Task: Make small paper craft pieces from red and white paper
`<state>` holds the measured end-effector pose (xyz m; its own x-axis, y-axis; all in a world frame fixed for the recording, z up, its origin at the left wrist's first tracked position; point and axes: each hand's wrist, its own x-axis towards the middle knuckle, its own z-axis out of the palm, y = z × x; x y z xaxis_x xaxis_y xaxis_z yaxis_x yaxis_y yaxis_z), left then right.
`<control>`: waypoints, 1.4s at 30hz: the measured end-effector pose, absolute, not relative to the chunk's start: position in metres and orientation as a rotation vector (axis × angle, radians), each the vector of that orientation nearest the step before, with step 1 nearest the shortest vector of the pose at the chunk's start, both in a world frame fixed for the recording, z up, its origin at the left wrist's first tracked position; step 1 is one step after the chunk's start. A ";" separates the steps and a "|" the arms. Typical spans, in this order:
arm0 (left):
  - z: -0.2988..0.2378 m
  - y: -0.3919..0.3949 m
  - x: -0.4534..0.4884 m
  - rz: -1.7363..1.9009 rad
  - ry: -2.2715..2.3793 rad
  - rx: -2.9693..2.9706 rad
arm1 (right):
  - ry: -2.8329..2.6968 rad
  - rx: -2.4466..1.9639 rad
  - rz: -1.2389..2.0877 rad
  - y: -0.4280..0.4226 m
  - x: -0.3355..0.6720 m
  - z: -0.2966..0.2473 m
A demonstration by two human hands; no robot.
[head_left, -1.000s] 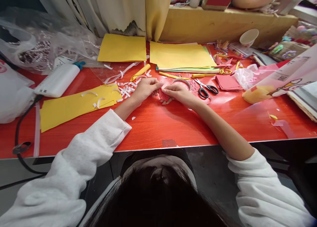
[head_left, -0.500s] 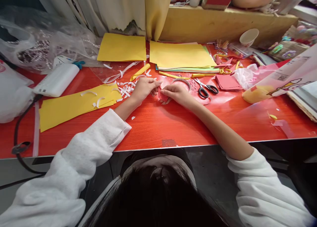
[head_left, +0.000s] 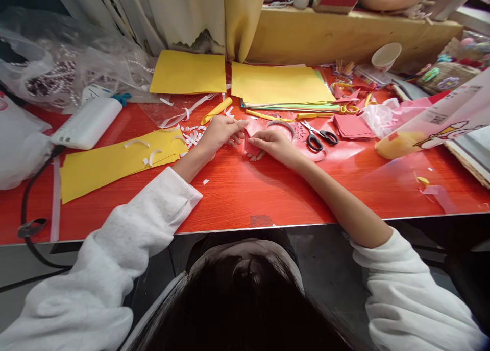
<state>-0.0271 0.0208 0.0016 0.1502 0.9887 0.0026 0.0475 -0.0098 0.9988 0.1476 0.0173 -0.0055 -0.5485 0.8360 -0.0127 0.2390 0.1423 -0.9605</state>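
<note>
A small folded piece of red paper (head_left: pixel 251 132) is held up over the red table, between my two hands. My right hand (head_left: pixel 276 144) pinches it from the right, thumb on top and the other fingers beneath. On its left side, my left hand (head_left: pixel 222 137) has its fingers closed, with the tips at the paper's upper left edge. Just beyond my right hand lie a roll of clear tape (head_left: pixel 293 131) and black-handled scissors (head_left: pixel 319 137). White paper scraps (head_left: pixel 193 137) are scattered beside my left hand.
Yellow strips (head_left: pixel 115 162) lie on the left, near a white power bank (head_left: pixel 89 123). Yellow sheets (head_left: pixel 281 84) are stacked at the back. Right of the scissors are red paper squares (head_left: pixel 352 126) and a tilted plastic cup (head_left: pixel 429 118). The table's front edge (head_left: pixel 245 229) is close.
My left hand has shifted slightly left and its fingertips have drawn back to the paper's edge, showing more of the red paper. My right hand has barely moved.
</note>
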 end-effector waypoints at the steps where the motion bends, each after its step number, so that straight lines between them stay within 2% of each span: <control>1: 0.001 0.021 -0.027 1.061 1.131 1.343 | -1.879 -1.023 1.430 0.018 0.148 -0.006; 11: -0.004 0.021 -0.022 1.087 1.107 1.322 | -1.950 -0.969 1.378 0.021 0.150 -0.006; 21: -0.003 0.023 -0.026 1.021 1.157 1.418 | -1.862 -0.970 1.534 0.024 0.152 -0.007; 42: -0.008 0.025 -0.026 1.008 1.021 1.263 | -1.906 -0.902 1.612 0.028 0.157 -0.006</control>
